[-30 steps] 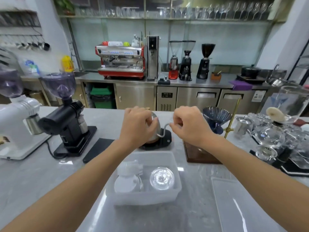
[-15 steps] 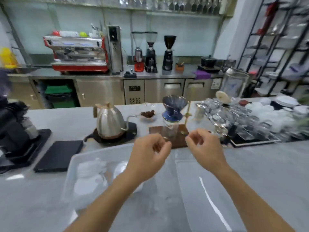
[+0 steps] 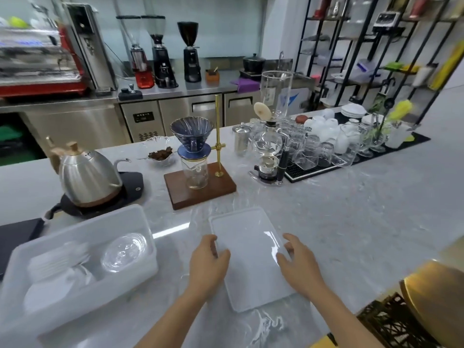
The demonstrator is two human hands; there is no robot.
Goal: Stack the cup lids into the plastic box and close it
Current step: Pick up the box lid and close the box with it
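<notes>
A translucent white plastic box (image 3: pixel 148 237) stands open at the left of the counter, holding a stack of white cup lids (image 3: pixel 57 264) and a clear domed lid (image 3: pixel 124 252). The box's flat lid (image 3: pixel 248 249) lies on the counter to its right. My left hand (image 3: pixel 207 263) touches the flat lid's left edge with loosely curved fingers. My right hand (image 3: pixel 297 263) rests on its right edge with fingers spread. Neither hand has the flat lid lifted.
A steel kettle (image 3: pixel 86 175) on a black base stands behind the box. A pour-over stand (image 3: pixel 199 183) on a wooden board sits behind the flat lid. Glassware and cups on a black mat (image 3: pixel 324 153) crowd the back right. A gold round object (image 3: pixel 437 295) is at the right edge.
The view swung right from the kettle. Both hands came down from near the kettle and now lie on the two edges of the flat lid.
</notes>
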